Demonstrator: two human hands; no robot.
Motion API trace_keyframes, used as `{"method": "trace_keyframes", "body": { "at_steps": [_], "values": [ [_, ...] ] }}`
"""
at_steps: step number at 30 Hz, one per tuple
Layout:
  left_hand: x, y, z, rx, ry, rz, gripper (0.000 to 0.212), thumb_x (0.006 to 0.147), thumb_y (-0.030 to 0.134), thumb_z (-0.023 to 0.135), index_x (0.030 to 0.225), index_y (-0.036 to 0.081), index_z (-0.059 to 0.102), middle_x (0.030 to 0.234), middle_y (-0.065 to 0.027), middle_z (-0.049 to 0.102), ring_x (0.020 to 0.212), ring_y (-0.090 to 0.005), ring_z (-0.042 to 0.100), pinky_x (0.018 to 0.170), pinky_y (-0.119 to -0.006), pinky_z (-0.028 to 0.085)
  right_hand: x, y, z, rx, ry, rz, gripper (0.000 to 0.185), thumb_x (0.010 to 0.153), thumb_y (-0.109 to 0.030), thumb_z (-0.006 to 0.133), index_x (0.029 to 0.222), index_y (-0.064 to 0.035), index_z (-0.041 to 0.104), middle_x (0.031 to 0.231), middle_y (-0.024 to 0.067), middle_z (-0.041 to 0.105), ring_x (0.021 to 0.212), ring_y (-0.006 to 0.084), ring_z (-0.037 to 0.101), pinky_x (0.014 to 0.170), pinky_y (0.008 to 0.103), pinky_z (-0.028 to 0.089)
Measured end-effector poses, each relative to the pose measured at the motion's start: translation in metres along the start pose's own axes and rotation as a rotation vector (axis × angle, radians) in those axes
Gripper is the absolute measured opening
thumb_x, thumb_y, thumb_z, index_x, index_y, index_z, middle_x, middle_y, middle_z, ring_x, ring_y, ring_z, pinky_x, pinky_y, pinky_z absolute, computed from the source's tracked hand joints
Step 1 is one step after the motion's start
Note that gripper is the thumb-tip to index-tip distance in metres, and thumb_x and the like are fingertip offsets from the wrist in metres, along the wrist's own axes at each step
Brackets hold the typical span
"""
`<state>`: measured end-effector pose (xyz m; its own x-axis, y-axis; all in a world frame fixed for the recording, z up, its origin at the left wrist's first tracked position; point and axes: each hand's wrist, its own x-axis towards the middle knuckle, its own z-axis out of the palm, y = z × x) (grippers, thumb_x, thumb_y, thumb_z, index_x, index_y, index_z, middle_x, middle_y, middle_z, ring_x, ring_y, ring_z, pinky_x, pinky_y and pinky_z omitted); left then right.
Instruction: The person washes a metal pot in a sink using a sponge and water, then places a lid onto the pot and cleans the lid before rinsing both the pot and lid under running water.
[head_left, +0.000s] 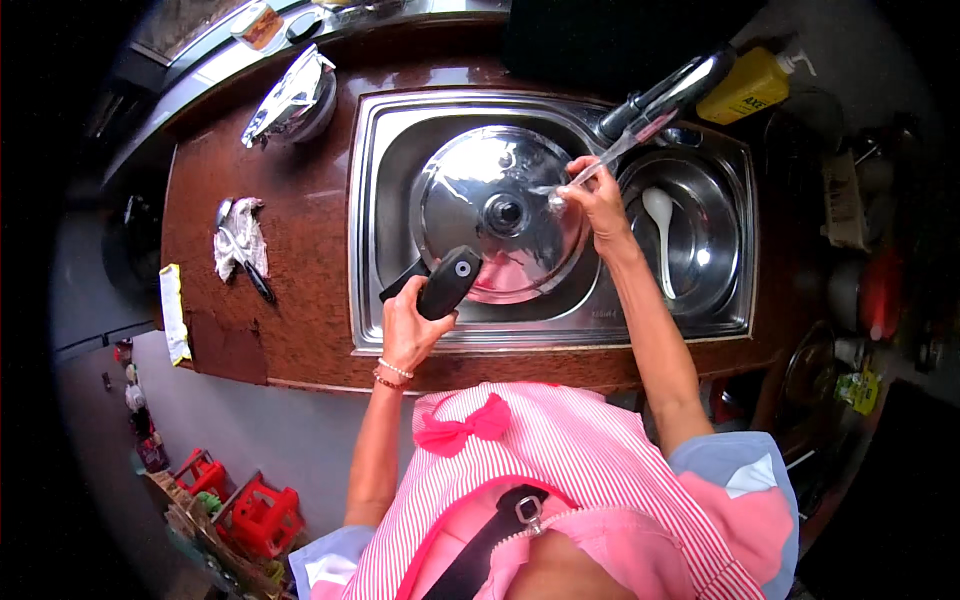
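Observation:
My left hand grips a thick black handle with a ringed hole at its end. A dark flat part shows beyond my fingers; I cannot tell what it belongs to. Between the fingers of my right hand is a slender clear item, possibly plastic, slanting up toward the tap. My right fingers are over the edge of a shiny round lid with a dark knob. The lid lies in the large bowl of a steel sink, and what is under it is hidden.
A white spoon rests in the small right basin. Behind the sink are a tap and a yellow pump bottle. To the left, a foil-topped bowl, a cloth and a metal utensil lie on the brown counter.

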<state>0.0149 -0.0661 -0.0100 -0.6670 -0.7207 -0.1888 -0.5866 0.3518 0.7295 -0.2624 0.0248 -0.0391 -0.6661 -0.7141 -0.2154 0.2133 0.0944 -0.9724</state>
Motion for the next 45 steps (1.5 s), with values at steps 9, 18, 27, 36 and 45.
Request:
{"method": "trace_keyframes", "body": {
  "at_steps": [9,18,27,36,45],
  "values": [
    [0.002,0.008,0.013,0.197,0.122,-0.026,0.045,0.056,0.018,0.073,0.095,0.006,0.054,0.077,-0.0182,0.062,0.074,-0.0359,0.060,0.064,-0.042,0.048,0.002,-0.011,0.014,-0.475,0.144,-0.142,0.038,0.059,-0.013,0.064,0.089,-0.0067,0.043,0.083,0.0048,0.049,0.076,0.0172,0.051,0.070,0.0279,0.041],
    [-0.001,0.007,0.016,0.231,0.130,-0.073,0.048,0.056,0.018,0.075,0.096,0.007,0.052,0.076,-0.0184,0.062,0.074,-0.0368,0.060,0.064,-0.044,0.047,0.015,0.017,0.006,-0.657,0.301,-0.082,0.038,0.074,-0.019,0.059,0.107,-0.0006,0.048,0.085,0.0193,0.056,0.079,0.0363,0.055,0.074,0.0405,0.044],
    [0.000,-0.012,-0.001,0.037,0.043,-0.155,0.043,0.055,0.022,0.073,0.093,0.006,0.057,0.076,-0.0205,0.062,0.074,-0.0369,0.061,0.067,-0.043,0.049,-0.026,-0.023,0.018,-1.050,0.237,-0.373,0.032,0.085,-0.024,0.052,0.064,-0.0004,0.053,0.071,0.0175,0.054,0.073,0.0357,0.049,0.067,0.0451,0.036],
    [0.002,-0.043,-0.015,-0.012,-0.104,-0.106,0.047,0.057,0.027,0.076,0.094,0.006,0.056,0.076,-0.0194,0.063,0.075,-0.0358,0.062,0.066,-0.044,0.050,-0.035,-0.116,0.131,-1.320,-0.221,-0.403,0.020,0.076,-0.013,0.062,0.094,-0.0076,0.055,0.088,0.0117,0.053,0.079,0.0340,0.057,0.065,0.0420,0.046],
    [0.021,-0.060,-0.013,-0.018,-0.186,-0.077,0.053,0.055,0.026,0.078,0.097,0.004,0.054,0.078,-0.0216,0.062,0.076,-0.0381,0.061,0.067,-0.045,0.048,0.010,-0.139,0.154,-1.242,-0.128,-0.635,0.018,0.078,-0.014,0.060,0.093,-0.0043,0.057,0.087,0.0124,0.055,0.082,0.0311,0.056,0.069,0.0385,0.046]
  ]
}}
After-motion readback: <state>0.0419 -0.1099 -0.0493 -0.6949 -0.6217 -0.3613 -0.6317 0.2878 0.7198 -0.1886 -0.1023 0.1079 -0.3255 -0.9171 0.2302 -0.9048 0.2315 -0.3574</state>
